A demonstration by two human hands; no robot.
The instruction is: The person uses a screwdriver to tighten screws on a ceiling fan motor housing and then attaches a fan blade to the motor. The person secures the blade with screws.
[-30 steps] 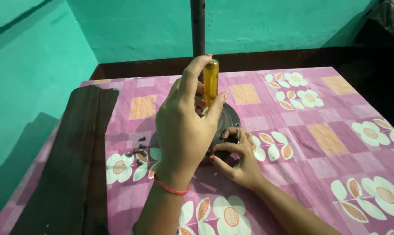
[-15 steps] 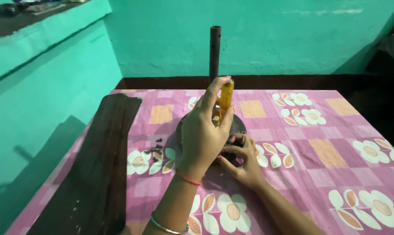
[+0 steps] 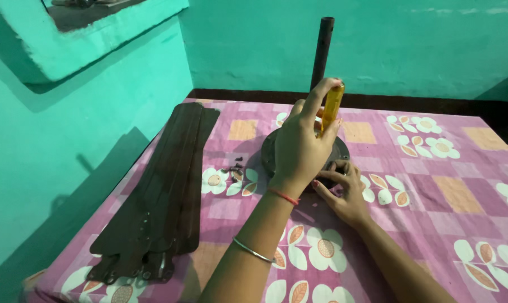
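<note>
A bed or table covered with a purple flowered cloth point(image 3: 433, 185) is shown set into the corner of a room with green walls point(image 3: 96, 129); a dark skirting strip runs along the base of the far wall. A stack of long dark brown fan blades point(image 3: 164, 185) is laid along the left edge of the cloth, and a few small dark screws point(image 3: 234, 166) are scattered just beside it. A round dark motor housing point(image 3: 270, 154) is placed near the middle of the cloth, with a dark rod point(image 3: 322, 50) rising upright from it.

The left hand point(image 3: 301, 146) is raised over the housing, and its fingers are closed around the yellow handle of a screwdriver point(image 3: 331, 106), which is held nearly upright with the tip pointed down at the housing; the tip itself is hidden behind the hand. A red thread and a thin metal bangle are worn on that forearm. The right hand point(image 3: 344, 191) is rested on the cloth at the near rim of the housing, its fingers curled and touching the rim; whether anything small is pinched between them cannot be told.
</note>
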